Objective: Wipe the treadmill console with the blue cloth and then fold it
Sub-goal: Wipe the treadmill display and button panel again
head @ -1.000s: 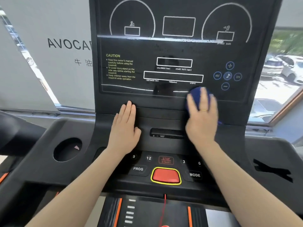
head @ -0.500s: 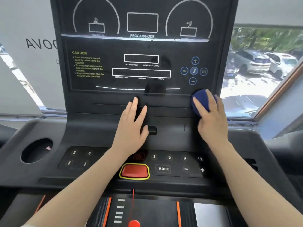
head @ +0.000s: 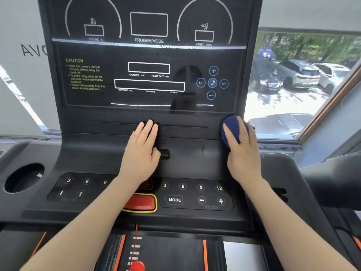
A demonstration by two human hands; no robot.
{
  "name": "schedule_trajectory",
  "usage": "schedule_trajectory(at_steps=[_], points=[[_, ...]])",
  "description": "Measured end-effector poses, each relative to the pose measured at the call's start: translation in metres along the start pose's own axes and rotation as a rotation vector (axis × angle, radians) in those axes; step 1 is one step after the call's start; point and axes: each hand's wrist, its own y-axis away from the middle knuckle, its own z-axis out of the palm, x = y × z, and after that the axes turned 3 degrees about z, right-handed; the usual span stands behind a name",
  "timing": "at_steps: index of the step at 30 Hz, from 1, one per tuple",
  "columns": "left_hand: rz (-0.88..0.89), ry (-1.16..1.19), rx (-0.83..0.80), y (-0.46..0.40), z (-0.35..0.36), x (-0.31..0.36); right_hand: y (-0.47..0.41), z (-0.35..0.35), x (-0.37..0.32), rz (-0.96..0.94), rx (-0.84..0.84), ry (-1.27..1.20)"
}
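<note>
Both hands lie on the treadmill console (head: pixel 121 118). The left hand (head: pixel 141 151) rests flat with relaxed fingers, holding nothing. The right hand (head: pixel 242 153) presses the bunched blue cloth (head: pixel 230 130) with straight fingers against the right edge, under the dark screen (head: pixel 148 75). One risk is that the cloth slides off this edge and falls. Another is that a forearm touches the red stop button (head: pixel 140 203) or the MODE key (head: pixel 174 199) near the person.

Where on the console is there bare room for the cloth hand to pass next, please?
A bare strip of the treadmill console runs between the left hand and the right hand, which presses the blue cloth. The ledge left of the left hand is bare too. The button panel is crowded.
</note>
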Motion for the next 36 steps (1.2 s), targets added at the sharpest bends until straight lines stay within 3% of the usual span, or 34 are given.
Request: schedule_trajectory(at_steps=[3, 7, 14, 17, 22, 28, 32, 36], points=[[0.024, 0.037, 0.007, 0.002, 0.000, -0.006, 0.022, 0.010, -0.020, 0.033, -0.037, 0.049], [0.067, 0.067, 0.020, 0.003, -0.003, -0.012, 0.036, 0.023, -0.054, -0.115, -0.160, 0.152], [0.072, 0.233, -0.060, 0.004, -0.021, -0.025, 0.007, 0.031, -0.121, -0.320, -0.196, -0.020], [0.107, 0.179, -0.051, 0.004, -0.027, -0.036, -0.003, 0.035, -0.118, -0.415, -0.205, -0.047], [-0.003, 0.060, 0.076, 0.008, -0.030, -0.068, 0.007, 0.023, -0.079, -0.200, 0.009, 0.046], [-0.040, 0.208, 0.136, 0.014, -0.045, -0.102, -0.004, 0.037, -0.135, -0.021, 0.035, -0.010], [0.019, 0.194, 0.138, 0.009, -0.053, -0.113, -0.006, 0.055, -0.183, -0.135, 0.014, 0.010], [0.102, 0.199, 0.135, 0.006, -0.057, -0.121, -0.016, 0.063, -0.217, -0.405, -0.058, 0.045]])
